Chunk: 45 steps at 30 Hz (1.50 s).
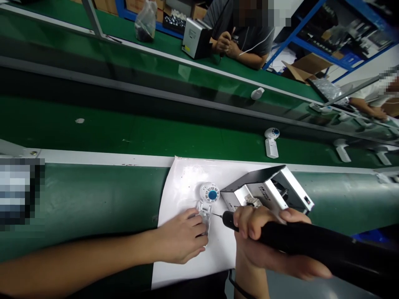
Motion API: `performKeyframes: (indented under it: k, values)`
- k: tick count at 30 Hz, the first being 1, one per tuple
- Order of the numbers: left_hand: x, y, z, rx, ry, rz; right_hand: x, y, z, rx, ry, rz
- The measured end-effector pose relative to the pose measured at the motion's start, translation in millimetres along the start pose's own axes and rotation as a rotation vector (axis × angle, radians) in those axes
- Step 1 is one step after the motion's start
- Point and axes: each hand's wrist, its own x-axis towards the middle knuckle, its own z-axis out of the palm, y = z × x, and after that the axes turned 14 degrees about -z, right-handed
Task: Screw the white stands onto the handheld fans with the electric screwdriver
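On a white sheet [183,182] lies a white device [209,193] with a round head and a blue centre. My left hand [183,236] grips its clear-looking lower body, fingers bent around it. A black electric screwdriver [296,236] is held in my right hand [264,232], its thin bit pointing left at the device's middle, close to my left fingertips. Whether the bit touches the device cannot be made out. Just behind my right hand stands a silver and black metal machine [271,187] with an opening in its side.
Beyond the white rail [93,158], a green conveyor belt [156,133] carries a similar white device [272,143] and others at the right. Across it, a person's hands [227,45] hold a tool beside a silver box [195,38]. Another person's arm shows at far right.
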Motion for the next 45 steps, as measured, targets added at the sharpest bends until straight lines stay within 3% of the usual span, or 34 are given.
performKeyframes:
  k: [4,9,21,30,32,34,36,40,43,45]
  values:
    - [0,-1,0.4,-0.003,0.015,0.012,-6,25,20,0.025,-0.006,0.012]
    - [1,-1,-0.2,0.006,0.036,0.011,-10,42,24,0.087,-0.044,0.032]
    - [2,0,-3.4,-0.016,0.033,-0.002,-21,60,31,0.086,-0.092,0.175]
    - [2,1,3.5,0.165,0.026,0.009,-12,50,35,0.125,-0.034,0.099]
    - [6,-13,1.5,0.249,0.029,-0.072,-1,34,23,0.099,0.014,-0.021]
    - [14,-40,-10.6,0.357,0.052,-0.223,13,12,1,0.030,0.050,-0.164]
    - [27,-77,-33.0,0.456,0.105,-0.395,26,-11,-26,-0.064,0.058,-0.249]
    - [57,-144,-87.8,0.531,0.203,-0.650,30,-40,-77,-0.216,0.148,-0.239]
    - [69,-153,-117.5,0.535,0.207,-0.744,5,-46,-106,-0.262,0.294,-0.200]
    - [69,-130,-132.2,0.551,0.247,-0.796,-20,-45,-125,-0.257,0.361,-0.153]
